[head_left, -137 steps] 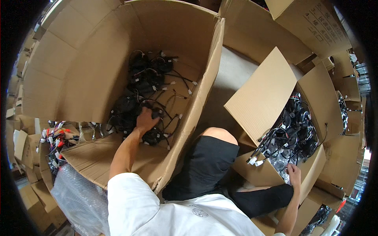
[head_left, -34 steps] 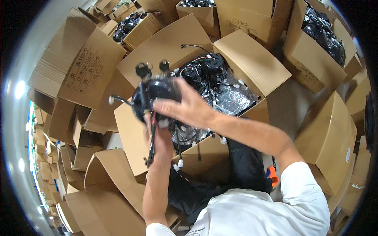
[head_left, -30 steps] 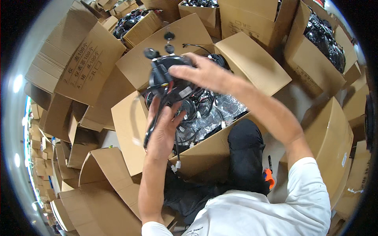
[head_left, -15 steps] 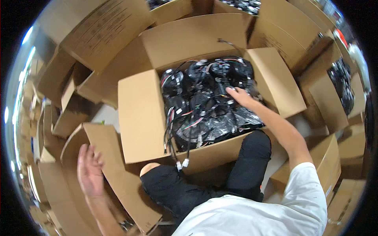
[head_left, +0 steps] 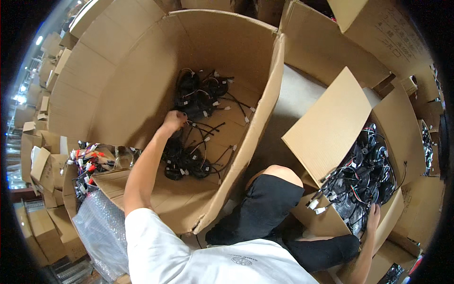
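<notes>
Inside a tall, deep cardboard box (head_left: 127, 90) on the left lie coiled black wire harnesses (head_left: 194, 94) with white connectors, in two clusters on its floor. My left hand (head_left: 175, 121) reaches down among them, its fingers curled closed at a black wire harness (head_left: 176, 142) between the clusters; the grip is partly hidden. At the lower right, a smaller open carton (head_left: 326, 130) is filled with black wire harnesses (head_left: 366, 161), some in clear plastic. My right hand (head_left: 373, 217) rests by that carton's near edge, fingers stretched out against the harnesses, holding nothing I can see.
The tall box's wall (head_left: 265, 113) stands between the two boxes, with my knee (head_left: 279, 189) beside it. Bubble wrap (head_left: 101, 232) and a carton of red and white connectors (head_left: 87, 168) lie at the left. More cartons (head_left: 388, 38) crowd the right.
My view has swung left, so the harness carton now sits at the right. My left hand has gone into the tall box; my right hand has moved to the carton's near edge.
</notes>
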The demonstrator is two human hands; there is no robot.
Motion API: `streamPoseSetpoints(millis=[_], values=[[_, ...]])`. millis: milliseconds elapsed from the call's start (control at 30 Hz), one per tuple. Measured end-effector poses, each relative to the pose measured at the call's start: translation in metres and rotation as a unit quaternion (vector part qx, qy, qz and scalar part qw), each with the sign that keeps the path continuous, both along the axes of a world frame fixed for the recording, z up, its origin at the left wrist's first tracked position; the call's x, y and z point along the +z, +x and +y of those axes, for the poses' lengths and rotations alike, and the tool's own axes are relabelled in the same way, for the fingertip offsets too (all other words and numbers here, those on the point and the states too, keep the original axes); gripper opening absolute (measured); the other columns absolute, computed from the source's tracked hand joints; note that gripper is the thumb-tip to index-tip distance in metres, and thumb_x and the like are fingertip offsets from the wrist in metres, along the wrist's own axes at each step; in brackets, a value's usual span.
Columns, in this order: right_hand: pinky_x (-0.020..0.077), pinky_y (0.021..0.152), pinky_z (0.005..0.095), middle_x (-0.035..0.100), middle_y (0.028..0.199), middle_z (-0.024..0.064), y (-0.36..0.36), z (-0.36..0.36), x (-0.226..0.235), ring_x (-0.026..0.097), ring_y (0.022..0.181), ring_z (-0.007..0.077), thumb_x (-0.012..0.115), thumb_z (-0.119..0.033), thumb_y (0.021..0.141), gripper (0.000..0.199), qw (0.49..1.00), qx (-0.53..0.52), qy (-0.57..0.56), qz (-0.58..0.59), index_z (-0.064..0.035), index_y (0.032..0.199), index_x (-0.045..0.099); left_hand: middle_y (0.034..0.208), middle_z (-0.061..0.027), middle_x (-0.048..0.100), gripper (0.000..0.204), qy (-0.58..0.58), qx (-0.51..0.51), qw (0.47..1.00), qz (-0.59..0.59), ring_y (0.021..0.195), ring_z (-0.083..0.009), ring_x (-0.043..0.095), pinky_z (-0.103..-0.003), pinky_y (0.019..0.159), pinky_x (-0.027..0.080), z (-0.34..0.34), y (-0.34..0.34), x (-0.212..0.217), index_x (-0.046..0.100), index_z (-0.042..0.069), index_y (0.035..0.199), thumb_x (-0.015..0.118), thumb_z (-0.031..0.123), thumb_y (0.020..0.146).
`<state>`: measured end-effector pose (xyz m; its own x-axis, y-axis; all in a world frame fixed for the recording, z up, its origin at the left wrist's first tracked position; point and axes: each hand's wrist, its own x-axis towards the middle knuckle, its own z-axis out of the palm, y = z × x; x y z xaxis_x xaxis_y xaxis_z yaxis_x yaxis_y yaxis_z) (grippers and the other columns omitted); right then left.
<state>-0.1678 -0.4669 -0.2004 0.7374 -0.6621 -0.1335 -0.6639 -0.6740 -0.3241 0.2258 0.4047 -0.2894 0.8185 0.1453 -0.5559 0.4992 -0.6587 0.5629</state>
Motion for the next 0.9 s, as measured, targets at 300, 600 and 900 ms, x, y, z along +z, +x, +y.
streamPoseSetpoints(millis=[300,600,900], values=[[0.0472,0.098,0.0353,0.069,0.115,0.0178,-0.056,0.018,0.016,0.064,0.109,0.0248,0.057,-0.026,0.1,0.044,0.996,-0.063,0.045,0.051,0.0092,0.125,0.062,0.15,-0.0203,0.042,0.066,0.46,-0.299,0.784,-0.29,0.135,-0.0382,0.047,-0.054,0.11,0.039,-0.024,-0.018,-0.112,0.045,-0.003,0.14,0.072,0.024,0.086],[0.0486,0.074,0.0337,0.062,0.08,0.0069,-0.052,0.037,0.026,0.058,0.077,0.0157,0.059,-0.03,0.098,0.035,0.994,-0.013,0.043,0.103,0.0042,0.099,0.066,0.121,-0.0218,0.065,0.046,0.26,-0.479,0.829,0.124,0.111,-0.0353,0.065,-0.048,0.111,0.04,-0.08,-0.003,-0.097,0.059,-0.005,0.125,0.066,0.027,0.093],[0.038,0.06,0.0296,0.053,0.067,0.0007,-0.031,0.034,0.023,0.048,0.064,0.0097,0.058,-0.029,0.1,0.038,0.995,0.001,0.095,0.011,0.0015,0.078,0.061,0.069,-0.0124,0.066,0.059,-0.136,-0.244,0.957,-0.078,0.076,-0.0249,0.07,-0.037,0.093,0.05,-0.055,-0.015,0.191,0.062,-0.003,0.086,0.032,0.041,0.111]])
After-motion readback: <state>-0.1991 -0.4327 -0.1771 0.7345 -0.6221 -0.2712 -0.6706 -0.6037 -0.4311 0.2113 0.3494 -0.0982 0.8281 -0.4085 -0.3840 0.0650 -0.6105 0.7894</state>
